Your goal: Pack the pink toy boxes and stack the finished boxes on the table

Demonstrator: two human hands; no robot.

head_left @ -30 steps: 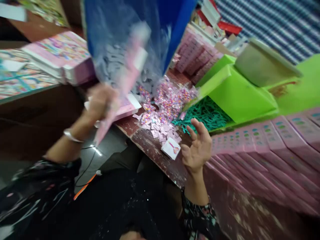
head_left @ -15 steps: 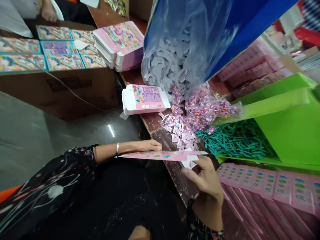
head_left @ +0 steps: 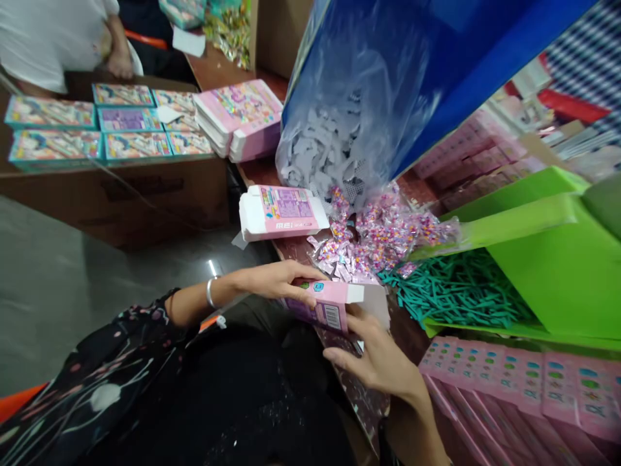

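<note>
Holding a small pink cardboard carton [head_left: 324,305] between both hands, the person in the head view appears to be at the step of opening a flat blank into a box. The left hand [head_left: 279,281] lies over the carton's top near its left end, fingers closed down on it. The right hand [head_left: 376,359] comes from below and to the right, thumb against the barcode side and fingers curled beneath, so the carton is pinched from both sides. It sits just above the near edge of the worn red-brown table [head_left: 291,249], in front of the person's lap, with its white end flap [head_left: 376,301] sticking out open to the right.

By judgement, the next move calls for squaring the walls and tucking that flap, which needs a steady grip from the left hand while the right works the end.

Around it lie a finished pink carton [head_left: 281,213] farther back, a heap of small clear packets of coloured beads [head_left: 383,233], a pile of teal plastic pieces [head_left: 456,291] in a green tray [head_left: 567,272], and rows of flat pink cartons [head_left: 524,382] on the right.
</note>
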